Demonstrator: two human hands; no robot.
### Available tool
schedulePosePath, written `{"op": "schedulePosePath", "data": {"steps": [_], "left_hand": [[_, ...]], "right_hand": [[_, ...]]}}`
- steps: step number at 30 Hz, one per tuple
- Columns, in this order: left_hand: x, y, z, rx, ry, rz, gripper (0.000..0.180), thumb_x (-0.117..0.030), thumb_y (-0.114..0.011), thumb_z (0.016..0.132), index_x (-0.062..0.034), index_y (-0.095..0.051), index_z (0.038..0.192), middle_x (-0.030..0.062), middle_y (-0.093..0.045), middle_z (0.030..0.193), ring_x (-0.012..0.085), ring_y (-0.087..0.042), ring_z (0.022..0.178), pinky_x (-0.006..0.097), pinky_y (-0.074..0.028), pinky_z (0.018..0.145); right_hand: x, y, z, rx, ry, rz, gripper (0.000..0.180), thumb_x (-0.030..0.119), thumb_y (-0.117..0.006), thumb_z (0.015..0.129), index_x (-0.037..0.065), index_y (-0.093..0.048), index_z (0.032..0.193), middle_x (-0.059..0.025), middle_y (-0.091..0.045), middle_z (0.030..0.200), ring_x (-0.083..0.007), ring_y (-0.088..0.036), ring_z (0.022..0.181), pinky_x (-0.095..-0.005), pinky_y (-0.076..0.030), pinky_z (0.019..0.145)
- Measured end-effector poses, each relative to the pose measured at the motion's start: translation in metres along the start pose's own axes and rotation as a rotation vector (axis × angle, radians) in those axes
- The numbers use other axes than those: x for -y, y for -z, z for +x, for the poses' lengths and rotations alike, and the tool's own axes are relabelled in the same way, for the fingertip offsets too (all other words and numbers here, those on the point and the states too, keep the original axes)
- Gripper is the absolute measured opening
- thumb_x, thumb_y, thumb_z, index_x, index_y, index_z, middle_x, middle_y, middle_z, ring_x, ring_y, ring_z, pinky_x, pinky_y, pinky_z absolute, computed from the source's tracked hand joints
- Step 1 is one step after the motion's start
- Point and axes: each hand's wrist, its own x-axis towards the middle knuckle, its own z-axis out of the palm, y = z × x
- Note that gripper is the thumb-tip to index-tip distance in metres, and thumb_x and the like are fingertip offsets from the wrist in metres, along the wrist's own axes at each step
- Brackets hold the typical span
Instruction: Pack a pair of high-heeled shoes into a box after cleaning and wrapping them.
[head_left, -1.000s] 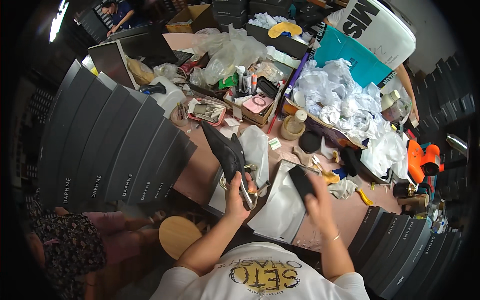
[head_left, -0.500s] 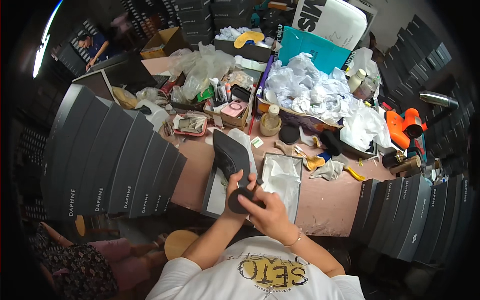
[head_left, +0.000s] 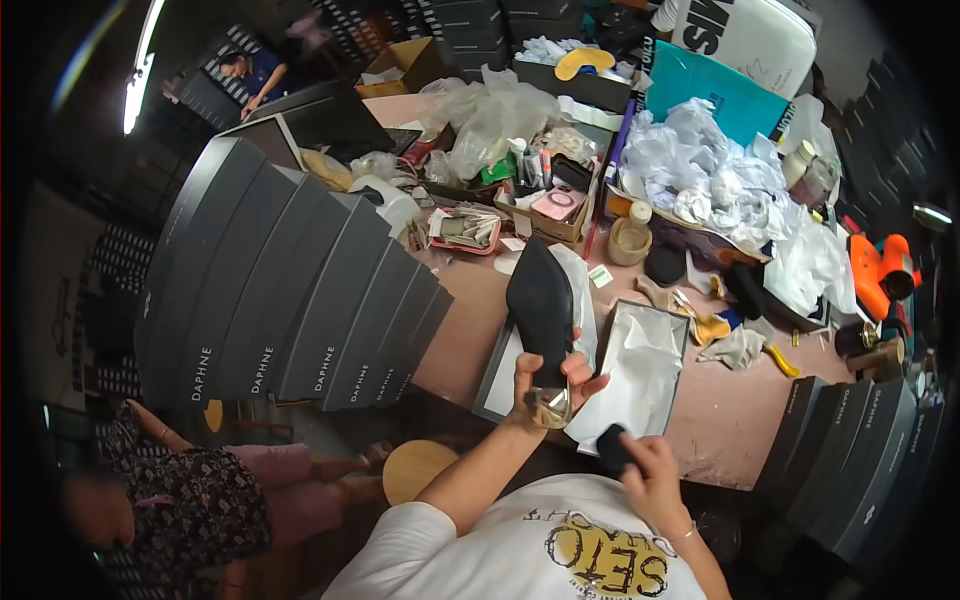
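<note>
My left hand (head_left: pixel 545 385) grips a black pointed shoe (head_left: pixel 541 300) near its clear block heel (head_left: pixel 550 407), sole turned up and toe pointing away from me. My right hand (head_left: pixel 650 470) is lower and nearer my chest, closed around a small black pad (head_left: pixel 612 447). Just beyond both hands an open shoe box (head_left: pixel 640 370) lined with white tissue paper lies on the pink table (head_left: pixel 730 420), with its dark lid (head_left: pixel 497 375) to the left under the shoe.
A tall leaning stack of dark grey shoe boxes (head_left: pixel 290 290) stands left; more boxes (head_left: pixel 850 440) line the right. Crumpled white paper (head_left: pixel 720 190), plastic bags, small bottles and trays clutter the far table. A seated person in a floral dress (head_left: pixel 190 490) is at lower left beside a round stool (head_left: pixel 420 465).
My right hand has drawn back from the shoe toward my chest with the black pad. My left hand has kept hold of the shoe, whose sole now faces up.
</note>
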Motion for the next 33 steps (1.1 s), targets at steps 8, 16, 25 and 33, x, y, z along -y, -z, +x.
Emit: {"op": "schedulePosePath", "data": {"steps": [8, 16, 25, 33], "left_hand": [[0.03, 0.004, -0.009, -0.123, 0.298, 0.39, 0.066, -0.027, -0.063, 0.076, -0.0019, -0.042, 0.134, 0.0076, -0.05, 0.082, 0.0138, -0.05, 0.062, 0.03, -0.046, 0.062], [0.064, 0.012, -0.049, -0.443, 0.826, 0.278, 0.028, -0.023, -0.056, 0.081, 0.0024, -0.051, 0.092, 0.0057, -0.051, 0.068, 0.0126, -0.05, 0.06, 0.023, -0.043, 0.06], [0.042, 0.005, -0.064, -0.342, 0.531, 0.315, 0.034, -0.021, -0.064, 0.073, 0.0085, -0.052, 0.084, 0.0095, -0.051, 0.065, 0.0147, -0.053, 0.049, 0.022, -0.046, 0.044], [0.045, 0.007, -0.061, -0.316, 0.49, 0.168, 0.039, -0.027, -0.066, 0.077, 0.0078, -0.051, 0.086, 0.0086, -0.05, 0.064, 0.014, -0.054, 0.051, 0.022, -0.044, 0.045]], "right_hand": [[-0.069, 0.06, 0.031, -0.58, -0.088, -0.002, 0.044, 0.006, -0.05, 0.088, 0.0, -0.048, 0.131, -0.0135, -0.052, 0.104, -0.0245, -0.051, 0.098, -0.0333, -0.041, 0.088], [0.002, 0.033, 0.107, -0.234, 0.206, -0.22, 0.013, 0.018, -0.066, 0.083, 0.008, -0.064, 0.09, -0.012, -0.057, 0.077, -0.0324, -0.059, 0.07, -0.0411, -0.046, 0.061], [-0.089, 0.058, 0.12, -0.424, -0.049, 0.017, 0.028, 0.015, -0.062, 0.088, -0.002, -0.062, 0.109, -0.0193, -0.062, 0.095, -0.0288, -0.061, 0.09, -0.0349, -0.047, 0.078], [-0.14, 0.047, 0.261, -0.247, 0.022, -0.565, 0.041, 0.025, -0.064, 0.086, 0.01, -0.058, 0.124, -0.018, -0.057, 0.102, -0.0318, -0.06, 0.092, -0.0383, -0.049, 0.08]]}}
